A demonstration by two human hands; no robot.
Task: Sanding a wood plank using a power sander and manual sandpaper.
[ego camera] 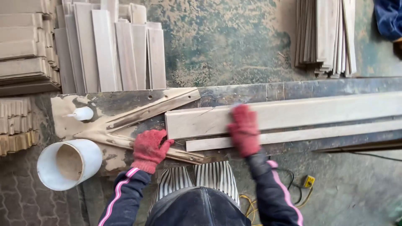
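Observation:
Both my hands wear red knit gloves. My left hand (148,148) rests with curled fingers by the near left corner of a long pale wooden board (293,115) lying across a glue-stained workbench (125,102). My right hand (244,129), blurred with motion, lies flat on that board and reaches down over a narrower wooden strip (318,134) lying along its near side. A V-shaped wooden guide (146,111), crusted with dried glue, lies left of the board's end.
A white glue bottle (81,113) lies on the bench's left end. A white bucket (67,164) stands below it. Flat boards (113,50) lie behind the bench, stacked slats (25,46) at far left, another stack (326,35) at upper right. A yellow plug and cable (309,181) lie on the floor.

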